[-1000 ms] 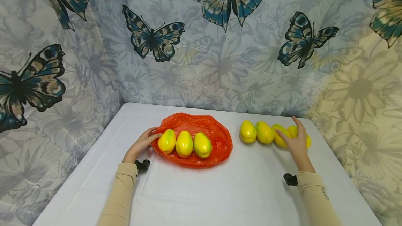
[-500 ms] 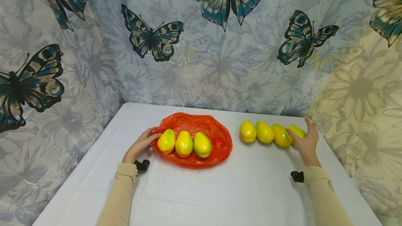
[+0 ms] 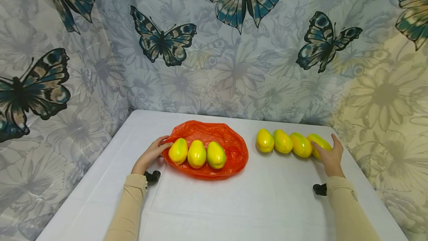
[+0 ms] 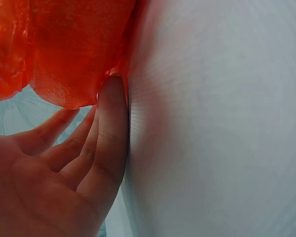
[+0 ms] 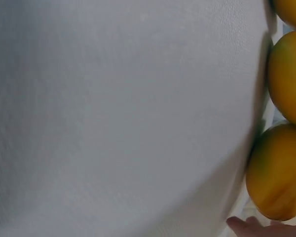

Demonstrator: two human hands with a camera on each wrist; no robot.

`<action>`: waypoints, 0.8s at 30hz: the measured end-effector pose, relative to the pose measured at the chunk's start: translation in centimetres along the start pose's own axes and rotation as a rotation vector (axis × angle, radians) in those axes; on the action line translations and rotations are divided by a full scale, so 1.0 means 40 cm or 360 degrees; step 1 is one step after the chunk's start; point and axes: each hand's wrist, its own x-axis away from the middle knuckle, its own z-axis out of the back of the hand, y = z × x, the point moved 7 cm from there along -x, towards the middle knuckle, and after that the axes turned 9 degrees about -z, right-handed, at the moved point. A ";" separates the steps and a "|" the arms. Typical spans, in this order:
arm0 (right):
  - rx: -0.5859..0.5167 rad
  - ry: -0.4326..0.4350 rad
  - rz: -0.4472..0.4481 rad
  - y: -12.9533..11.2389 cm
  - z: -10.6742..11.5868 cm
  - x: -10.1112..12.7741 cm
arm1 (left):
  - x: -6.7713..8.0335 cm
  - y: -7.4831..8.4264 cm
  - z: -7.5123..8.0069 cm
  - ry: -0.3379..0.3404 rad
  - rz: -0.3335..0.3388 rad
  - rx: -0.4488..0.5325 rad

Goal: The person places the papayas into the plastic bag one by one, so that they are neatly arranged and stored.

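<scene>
In the head view, three glossy yellow-green mangoes (image 3: pixel 197 154) sit in a row on an opened-out red plastic bag (image 3: pixel 235 164). My left hand (image 3: pixel 153 154) rests at the bag's left edge; the left wrist view shows its straight fingers (image 4: pixel 111 128) against the red plastic (image 4: pixel 74 54), low by the table. At the back right, several more mangoes (image 3: pixel 282 141) lie side by side on the table. My right hand (image 3: pixel 331 156) is spread beside the rightmost mango (image 3: pixel 319 145), thumb close to its near side. Only a few right fingertips (image 5: pixel 241 226) show at the bottom of the right wrist view.
A white cloth covers the table (image 3: pixel 240 207). Behind it and to both sides hangs a grey floral curtain (image 3: pixel 240 73) with butterflies. A black wrist camera (image 3: pixel 152 177) sits by the left cuff, another black camera (image 3: pixel 320 189) by the right.
My right hand has moved right and a little toward me, off the mangoes it covered; the rightmost ones now lie in line with the others. The left hand stays at the bag.
</scene>
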 end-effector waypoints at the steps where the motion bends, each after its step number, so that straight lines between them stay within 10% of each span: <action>1: -0.0017 -0.0003 -0.0017 0.006 0.000 -0.002 | 0.000 0.000 0.000 0.0001 0.0002 -0.0001; 24: 0.0006 -0.0121 0.0016 0.024 -0.018 -0.024 | 0.000 0.002 -0.001 -0.0008 0.0009 -0.0016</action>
